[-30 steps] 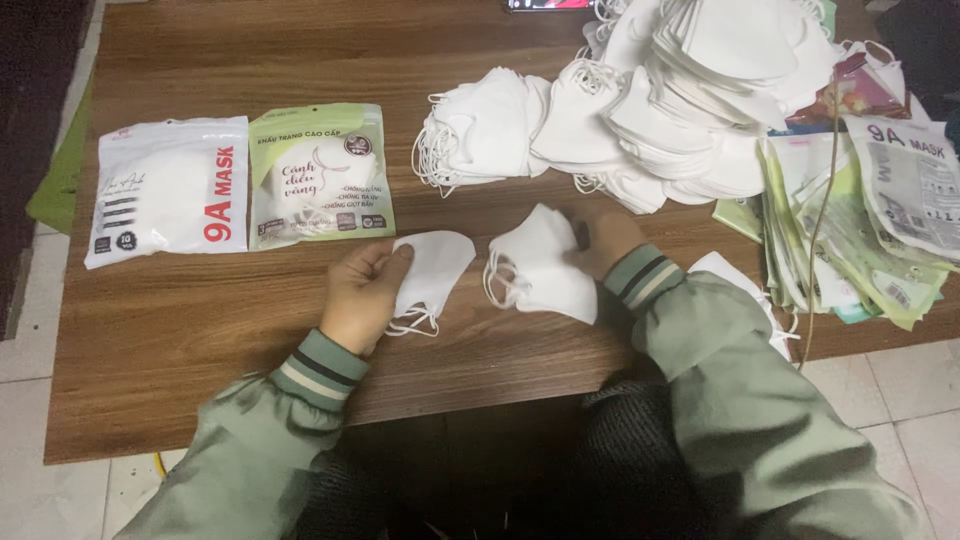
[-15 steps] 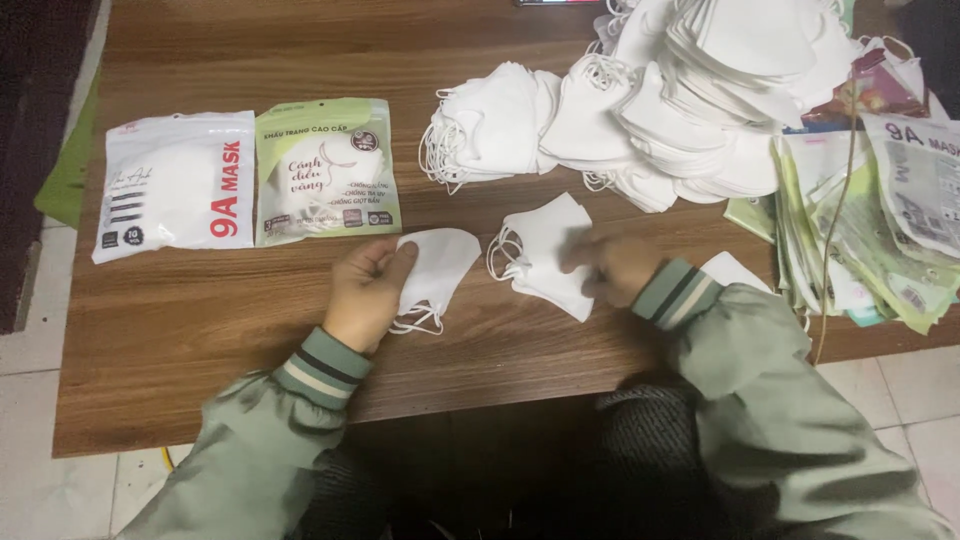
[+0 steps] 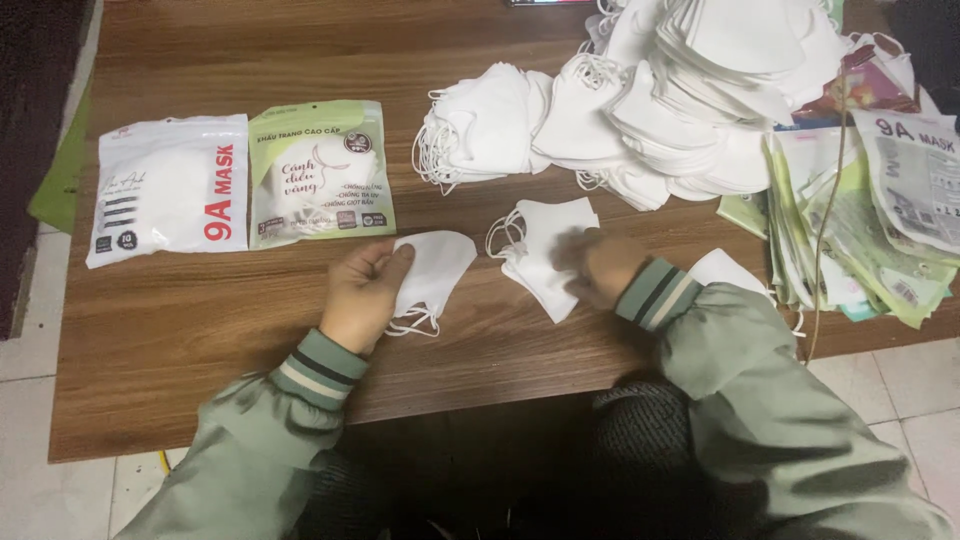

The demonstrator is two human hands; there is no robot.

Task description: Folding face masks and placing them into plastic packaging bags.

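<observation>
- Head view is showing both hands lying low on a brown wooden table point(image 3: 200, 320), sleeves in grey-green with striped cuffs.
- Left hand point(image 3: 365, 295) is pinching the near edge of a single white folded mask point(image 3: 435, 262); thumb and fingers are closing on the fabric, and the mask is fanning out to the right of the fingertips, flat on the wood, its ear loops trailing just below the knuckles.
- Right hand point(image 3: 600, 268) is pressing down on a small stack of white masks point(image 3: 540, 250); the fingers are looking curled over the top sheet, but the hand is blurring, so I cannot tell whether they are truly gripping or only resting.
- That stack is lying under and to the left of the right fingertips, well apart from the single mask.
- Beyond the left fingers, two sealed packs are lying side by side: a white mask pack point(image 3: 170, 190) and a green-and-white mask pack point(image 3: 320, 172).
- Beyond the right fingers, a big heap of loose white masks point(image 3: 680, 90) is spreading along the far edge.
- Right of the right wrist, a pile of empty printed bags point(image 3: 870, 230) is sitting, and one more white mask point(image 3: 725, 270) is peeking out beside the cuff.
</observation>
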